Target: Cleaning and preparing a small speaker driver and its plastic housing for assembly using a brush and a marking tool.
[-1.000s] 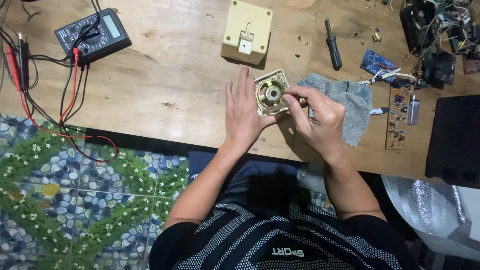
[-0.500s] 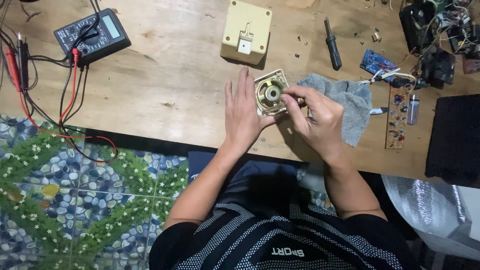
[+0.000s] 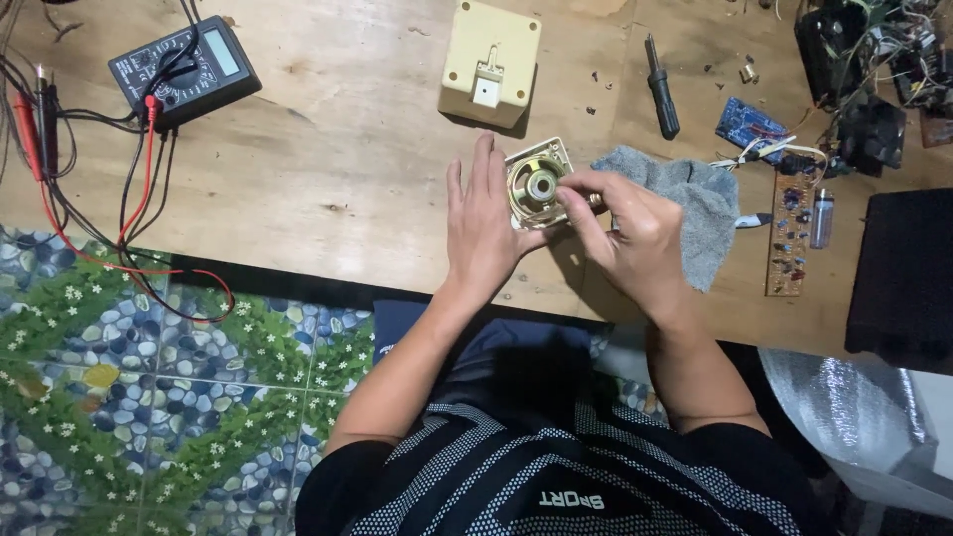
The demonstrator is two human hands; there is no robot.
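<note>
Small square speaker (image 3: 537, 185) lies magnet-up on wooden table (image 3: 338, 169), just below cream plastic box (image 3: 490, 62). Left hand (image 3: 483, 224) flat, fingers spread, steadying its left edge; right hand (image 3: 627, 230) pinches its right side. Grey cloth (image 3: 695, 203) beside it; black multimeter (image 3: 185, 68) far left
</note>
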